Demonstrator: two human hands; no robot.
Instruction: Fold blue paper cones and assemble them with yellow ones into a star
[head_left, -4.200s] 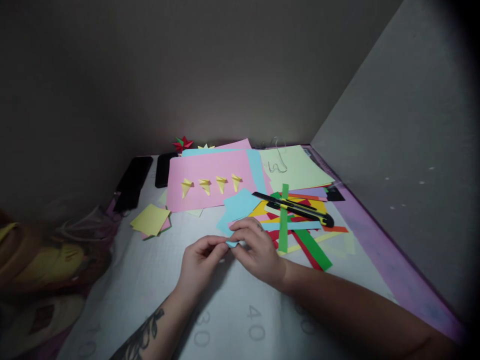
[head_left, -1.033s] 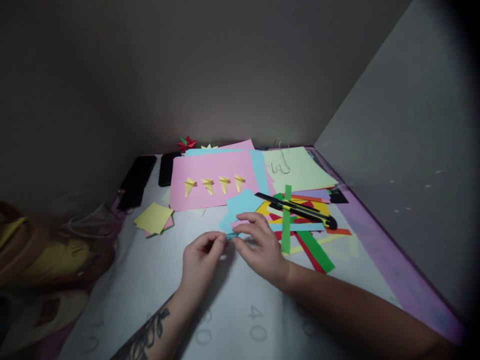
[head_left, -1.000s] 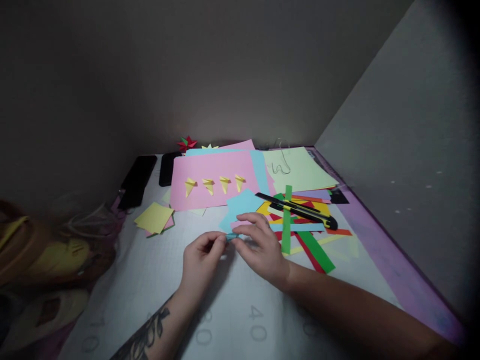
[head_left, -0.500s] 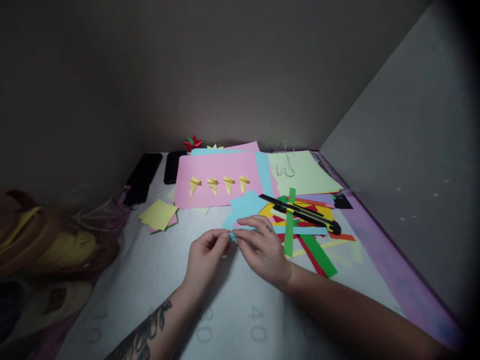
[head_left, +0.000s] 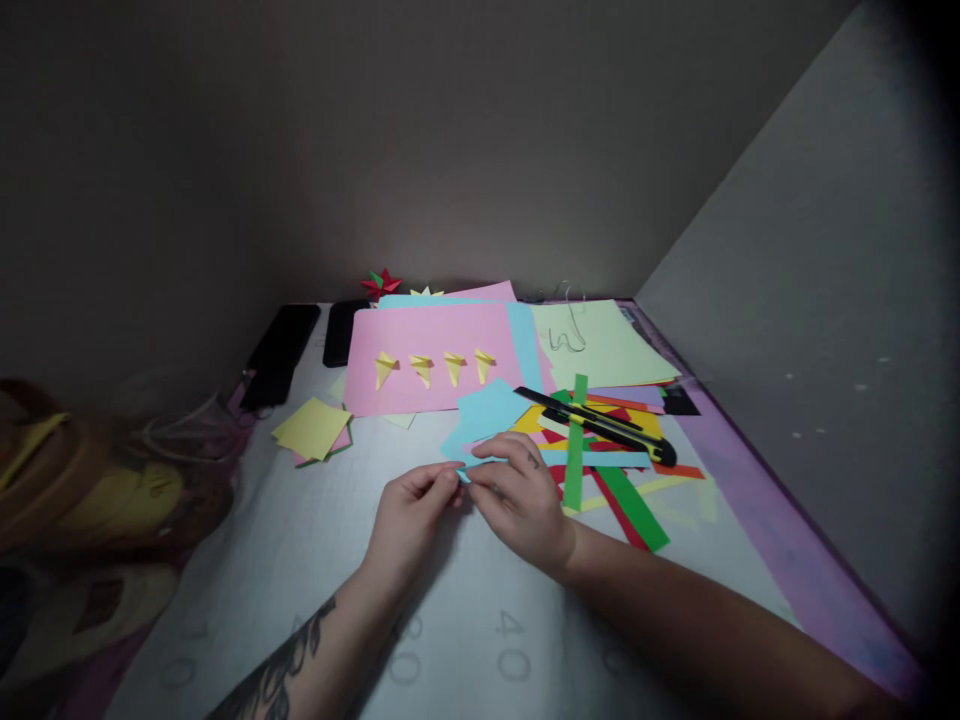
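A small folded piece of blue paper (head_left: 463, 476) sits between my fingertips, mostly covered by them. My left hand (head_left: 416, 505) is closed, pinching its left side between thumb and index finger. From the right, my right hand (head_left: 521, 500) pinches the other side, its upper fingers bent over the top. Just beyond the hands lie flat blue paper squares (head_left: 491, 408). Further back, several folded yellow paper pieces (head_left: 454, 368) stand in a row on a pink sheet (head_left: 435, 330).
Right of my hands, a utility knife (head_left: 630, 435) lies over coloured paper strips (head_left: 576, 450). Yellow paper squares (head_left: 313, 428) are stacked at the left, near a black phone (head_left: 283, 345). A red and green paper star (head_left: 381, 284) stands at the back by the wall.
My fingers have shifted slightly on the blue paper, and a bit more of its folded edge shows. The whole view has moved a little; the other things stay put.
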